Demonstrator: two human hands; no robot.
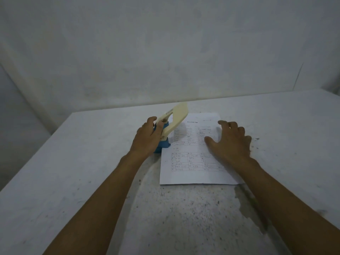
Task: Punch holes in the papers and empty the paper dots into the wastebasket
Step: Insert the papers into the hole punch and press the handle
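Paper (195, 159), a printed sheet, lies flat on the white table (73, 162) under the right hand (230, 142), which presses on it with fingers spread and grips nothing. The left hand (147, 138) is curled around the blue hole punch (162, 142) at the sheet's left edge, its cream lever (176, 118) raised. If the edge isn't seated squarely in the slot, the holes may land crooked; no wastebasket is visible.

Hole punch (166, 134) base partly behind left hand (147, 138), paper (193, 153) print too blurred to read, forearms cut off btm edge
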